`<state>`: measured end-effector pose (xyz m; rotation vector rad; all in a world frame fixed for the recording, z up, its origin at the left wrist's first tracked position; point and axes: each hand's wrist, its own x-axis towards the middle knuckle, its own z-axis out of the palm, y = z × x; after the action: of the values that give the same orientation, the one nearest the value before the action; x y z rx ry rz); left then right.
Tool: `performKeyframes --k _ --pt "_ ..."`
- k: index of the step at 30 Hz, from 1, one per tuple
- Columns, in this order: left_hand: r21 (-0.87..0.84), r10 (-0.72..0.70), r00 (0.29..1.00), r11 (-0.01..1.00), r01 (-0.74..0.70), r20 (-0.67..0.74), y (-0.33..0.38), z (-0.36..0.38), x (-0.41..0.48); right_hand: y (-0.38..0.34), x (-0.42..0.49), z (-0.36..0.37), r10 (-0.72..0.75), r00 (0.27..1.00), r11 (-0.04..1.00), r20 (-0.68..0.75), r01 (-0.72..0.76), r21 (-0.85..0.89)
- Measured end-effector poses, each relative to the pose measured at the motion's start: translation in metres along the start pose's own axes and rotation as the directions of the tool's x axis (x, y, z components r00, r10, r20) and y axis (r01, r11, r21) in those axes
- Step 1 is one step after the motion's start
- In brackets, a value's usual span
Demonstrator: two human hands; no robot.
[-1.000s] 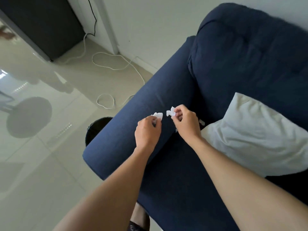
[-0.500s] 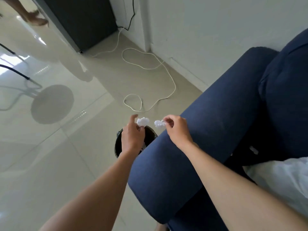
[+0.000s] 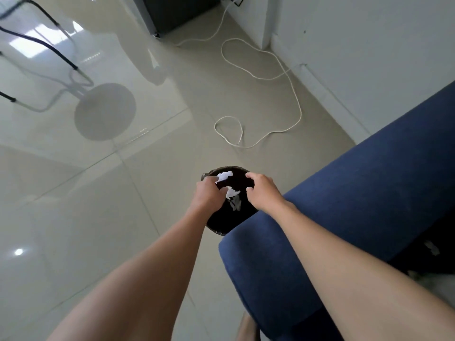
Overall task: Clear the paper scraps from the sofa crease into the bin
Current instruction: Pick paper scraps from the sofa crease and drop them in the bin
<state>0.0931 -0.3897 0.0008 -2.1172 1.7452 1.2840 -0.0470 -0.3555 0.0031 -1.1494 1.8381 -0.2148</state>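
Note:
A round black bin [image 3: 218, 229] stands on the floor against the front end of the blue sofa's armrest [image 3: 344, 205]. Both my hands hover over its mouth. My left hand [image 3: 209, 196] has its fingers spread, and a white paper scrap [image 3: 224, 176] is right at its fingertip, not pinched. A second white scrap [image 3: 232, 193] hangs between my hands, and a greyer piece [image 3: 236, 205] lies deeper in the bin. My right hand [image 3: 263, 193] is spread and holds nothing. One more scrap [image 3: 432, 248] sits in the dark sofa crease at the right.
A white cable [image 3: 270, 77] loops over the glossy tiled floor beyond the bin. A dark cabinet [image 3: 177, 11] stands at the back by the wall. Chair legs [image 3: 61, 55] are at the far left. My foot [image 3: 246, 326] shows at the bottom.
Both hands carried their scraps left from the sofa over the armrest to the bin. Their fingers have come apart and the scraps have left the pinch. My view has swung toward the floor.

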Motion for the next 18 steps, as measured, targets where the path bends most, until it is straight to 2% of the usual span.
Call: performKeyframes --k 5,8,11,14,18 --pt "0.175 0.052 0.998 0.984 -0.044 -0.041 0.023 -0.002 -0.018 0.011 -0.015 -0.029 0.014 0.998 0.999 -0.069 -0.012 0.034" --pt "0.285 0.167 0.985 0.947 -0.148 -0.043 0.058 0.006 -0.037 0.025 -0.032 -0.061 0.004 0.984 1.0 -0.179 0.0 0.019" --pt "0.289 0.269 0.963 0.922 -0.258 -0.001 0.109 0.027 -0.062 0.051 -0.059 -0.1 0.035 0.96 0.999 -0.278 -0.028 0.029" --pt "0.282 0.395 0.917 0.874 -0.395 0.059 0.161 0.061 -0.091 0.091 -0.095 -0.139 0.096 0.924 0.995 -0.371 -0.078 0.062" --pt "0.309 0.579 0.803 0.745 -0.592 0.142 0.218 0.118 -0.139 0.159 -0.152 -0.178 0.197 0.863 0.98 -0.465 -0.165 0.109"
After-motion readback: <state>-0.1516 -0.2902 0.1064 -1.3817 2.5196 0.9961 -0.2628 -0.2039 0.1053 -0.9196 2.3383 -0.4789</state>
